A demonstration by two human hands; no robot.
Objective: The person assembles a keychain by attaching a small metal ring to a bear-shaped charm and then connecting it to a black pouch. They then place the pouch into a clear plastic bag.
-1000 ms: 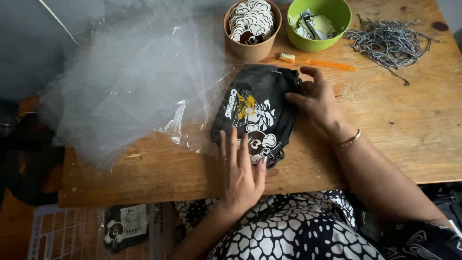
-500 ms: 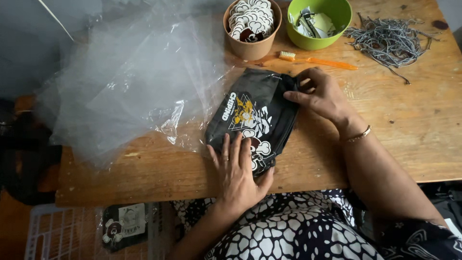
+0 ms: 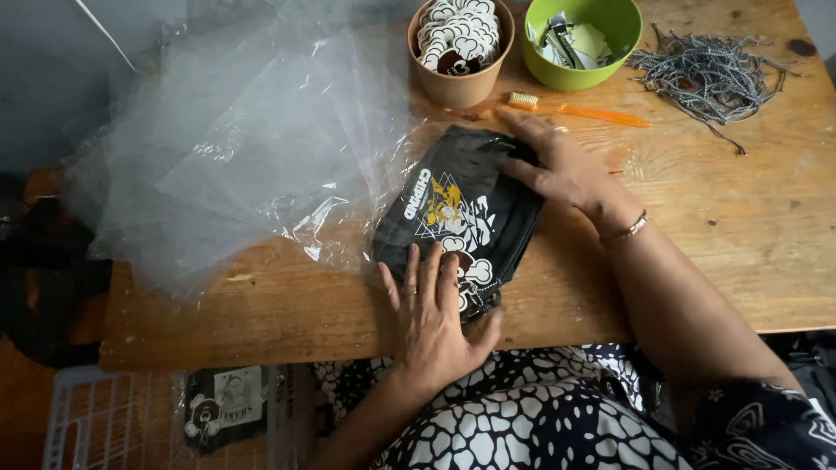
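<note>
- The left hand (image 3: 433,315) lies flat, fingers spread, its grip open and pressing on the near end of a folded black garment (image 3: 461,213); the thumb hooks around the garment's near corner.
- The right hand (image 3: 557,165) rests palm-down on the garment's far right edge, fingers loosely extended, grip open, closing on nothing.
- The garment is a compact black fold with a white and yellow printed design on top (a triangle shape and cloud-like white patches); it lies slantwise on the wooden desk (image 3: 740,244), near the front edge.
- Its left edge sits on the rim of a heap of clear plastic bags (image 3: 244,148), which covers the desk's left part.
- Beyond the garment: a brown paper cup (image 3: 460,80) full of round stickers, a green bowl (image 3: 585,43) of paper scraps, an orange toothbrush (image 3: 583,111) and a tangle of grey strings (image 3: 710,74).
- Below the desk, a white wire basket (image 3: 87,418) holds a packed black item.
</note>
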